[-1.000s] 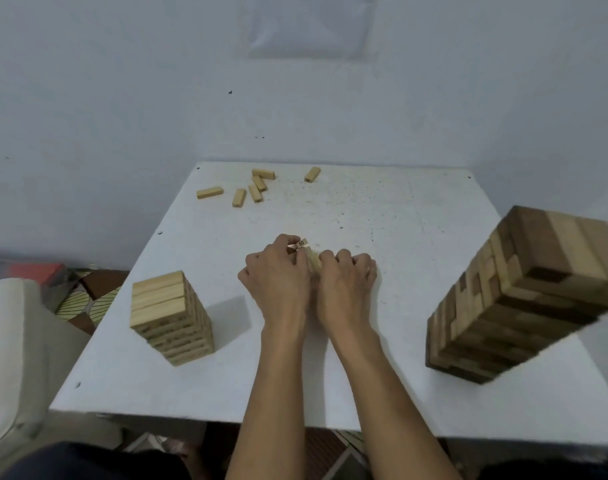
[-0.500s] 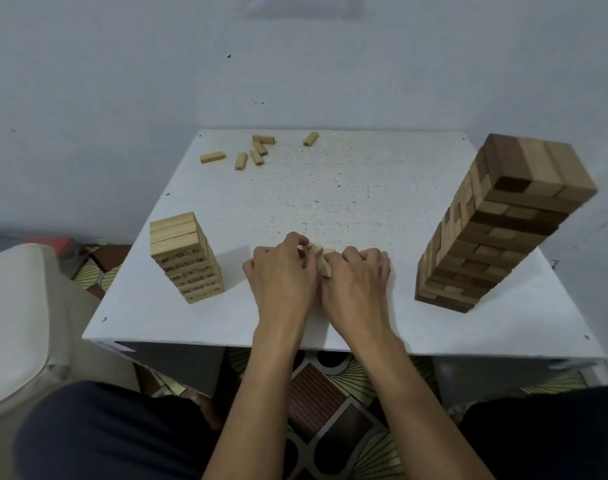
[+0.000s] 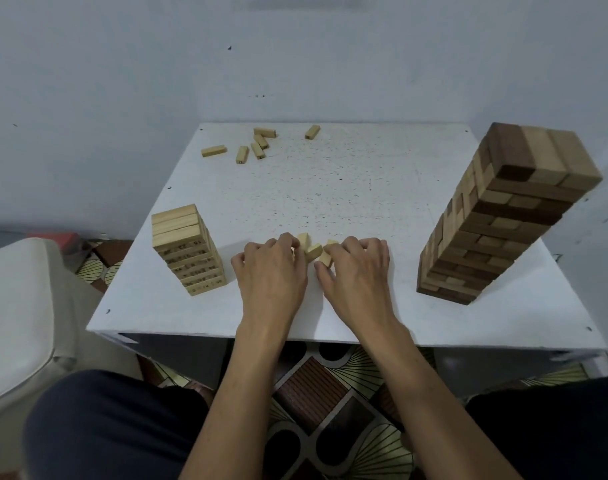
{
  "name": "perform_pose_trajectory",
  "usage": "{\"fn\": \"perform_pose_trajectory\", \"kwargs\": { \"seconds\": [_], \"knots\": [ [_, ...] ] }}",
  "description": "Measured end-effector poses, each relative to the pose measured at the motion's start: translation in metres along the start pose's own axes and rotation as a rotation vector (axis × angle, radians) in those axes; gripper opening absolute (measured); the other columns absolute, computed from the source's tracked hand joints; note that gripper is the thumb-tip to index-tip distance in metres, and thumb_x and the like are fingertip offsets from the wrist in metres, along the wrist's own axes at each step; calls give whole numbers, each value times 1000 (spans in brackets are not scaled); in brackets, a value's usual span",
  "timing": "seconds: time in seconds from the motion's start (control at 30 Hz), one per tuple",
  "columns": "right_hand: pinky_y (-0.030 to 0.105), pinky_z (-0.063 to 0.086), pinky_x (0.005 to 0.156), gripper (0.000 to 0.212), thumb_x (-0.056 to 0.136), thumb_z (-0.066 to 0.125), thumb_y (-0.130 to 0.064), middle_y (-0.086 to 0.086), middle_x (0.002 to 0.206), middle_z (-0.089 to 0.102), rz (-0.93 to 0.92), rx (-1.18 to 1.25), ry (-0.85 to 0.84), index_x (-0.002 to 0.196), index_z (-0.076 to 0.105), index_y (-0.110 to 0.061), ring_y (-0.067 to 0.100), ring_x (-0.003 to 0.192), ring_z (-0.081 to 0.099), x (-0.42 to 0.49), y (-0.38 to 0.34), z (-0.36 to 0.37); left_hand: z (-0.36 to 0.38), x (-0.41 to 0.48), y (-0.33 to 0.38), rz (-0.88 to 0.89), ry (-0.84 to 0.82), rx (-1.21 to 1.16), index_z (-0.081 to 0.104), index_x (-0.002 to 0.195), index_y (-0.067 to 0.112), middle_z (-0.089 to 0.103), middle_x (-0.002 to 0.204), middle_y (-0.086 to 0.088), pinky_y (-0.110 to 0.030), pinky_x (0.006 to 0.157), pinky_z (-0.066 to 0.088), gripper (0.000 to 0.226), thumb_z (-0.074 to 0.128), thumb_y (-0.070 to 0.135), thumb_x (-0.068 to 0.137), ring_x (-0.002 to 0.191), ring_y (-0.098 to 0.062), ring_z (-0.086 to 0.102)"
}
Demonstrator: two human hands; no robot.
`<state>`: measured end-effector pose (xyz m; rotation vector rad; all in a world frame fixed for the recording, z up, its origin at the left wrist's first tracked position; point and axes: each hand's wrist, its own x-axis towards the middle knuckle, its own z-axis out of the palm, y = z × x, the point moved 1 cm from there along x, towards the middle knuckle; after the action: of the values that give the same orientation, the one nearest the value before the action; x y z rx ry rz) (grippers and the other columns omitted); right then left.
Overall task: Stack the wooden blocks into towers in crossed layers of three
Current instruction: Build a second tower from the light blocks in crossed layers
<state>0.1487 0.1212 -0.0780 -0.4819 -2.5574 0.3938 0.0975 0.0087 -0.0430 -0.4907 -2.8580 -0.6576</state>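
On the white table (image 3: 347,188) both my hands lie side by side near the front edge. My left hand (image 3: 271,271) curls its fingers round a light wooden block (image 3: 304,239). Under the fingertips of my right hand (image 3: 358,271) sit two more light blocks (image 3: 325,258), pinched between thumb and fingers. A short tower of light blocks (image 3: 186,251) stands to the left of my hands. To the right rises a tall tower of mixed dark and light blocks (image 3: 503,216). Several loose light blocks (image 3: 257,147) lie at the table's far side.
A pale wall backs the table. A cream seat (image 3: 18,306) stands at the left, and a patterned floor (image 3: 313,393) shows below the table's front edge between my dark-clad knees.
The camera has risen and pulled back, so the table looks smaller and the floor shows. My hands have drawn slightly apart, baring the small blocks between them.
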Motion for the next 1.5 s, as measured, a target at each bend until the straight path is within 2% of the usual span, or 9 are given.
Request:
{"fn": "perform_pose_trajectory", "kwargs": {
  "seconds": [0.1, 0.2, 0.37, 0.53, 0.77, 0.97, 1.1, 1.33, 1.5],
  "knots": [
    [59, 44, 92, 13, 86, 70, -25, 3, 85, 63, -14, 5, 12, 95, 72, -17, 31, 89, 52, 4, 1, 3, 4, 2, -1, 3, 32, 14, 66, 108, 19, 73, 94, 1, -35, 80, 22, 22, 48, 30, 102, 101, -28, 56],
    [59, 45, 90, 7, 86, 72, -22, 3, 84, 64, -37, -2, 19, 91, 73, -19, 32, 88, 52, 9, 2, 4, 5, 3, -3, -1, 35, 43, 67, 110, 20, 72, 98, 1, -37, 83, 25, 22, 48, 26, 101, 103, -28, 56],
    [59, 44, 92, 8, 88, 67, -20, 4, 85, 63, -70, -81, 1, 86, 74, -19, 32, 89, 51, 17, 2, 5, 6, 1, -5, 26, 33, 51, 70, 98, 19, 69, 97, 1, -39, 86, 28, 26, 48, 32, 100, 102, -28, 54],
    [59, 43, 93, 15, 89, 63, -25, 4, 88, 65, -57, -57, 2, 92, 75, -17, 32, 92, 52, 14, 4, 3, 4, -1, -10, 59, 14, 38, 69, 97, 20, 70, 99, 3, -38, 89, 29, 22, 55, 38, 97, 107, -26, 53],
    [60, 42, 92, 13, 91, 60, -25, 3, 85, 63, -55, -34, -16, 87, 70, -17, 32, 92, 52, 8, 4, -4, 7, 0, -12, 114, 4, -33, 64, 123, 32, 71, 104, 6, -38, 89, 27, 26, 56, 34, 98, 108, -26, 54],
    [60, 43, 91, 14, 89, 61, -28, 2, 84, 62, -38, -1, -30, 87, 71, -17, 31, 92, 51, 2, 1, -6, 8, -2, -13, 88, 21, 19, 73, 105, 27, 70, 101, 2, -42, 93, 30, 19, 56, 33, 98, 103, -28, 55],
    [60, 42, 92, 12, 89, 63, -27, 1, 88, 62, -47, 31, -55, 90, 70, -17, 30, 95, 50, -1, 0, -6, 6, -8, -16, 80, 9, 15, 73, 103, 26, 70, 102, 2, -42, 93, 30, 18, 57, 32, 97, 105, -28, 55],
    [49, 44, 87, 17, 90, 57, -28, -3, 92, 64, -61, 96, -91, 94, 71, -18, 24, 98, 45, -1, 3, -8, 2, -8, -19, 104, -100, -67, 69, 107, 31, 64, 112, 9, -34, 95, 24, 17, 59, 34, 94, 114, -19, 50],
    [47, 44, 86, 12, 90, 60, -23, -4, 90, 65, -77, 104, -85, 92, 71, -18, 24, 96, 46, -4, 5, -13, 3, -6, -20, 115, -143, -100, 60, 128, 29, 63, 117, 10, -35, 96, 26, 37, 62, 37, 92, 115, -19, 49]
  ]
}}
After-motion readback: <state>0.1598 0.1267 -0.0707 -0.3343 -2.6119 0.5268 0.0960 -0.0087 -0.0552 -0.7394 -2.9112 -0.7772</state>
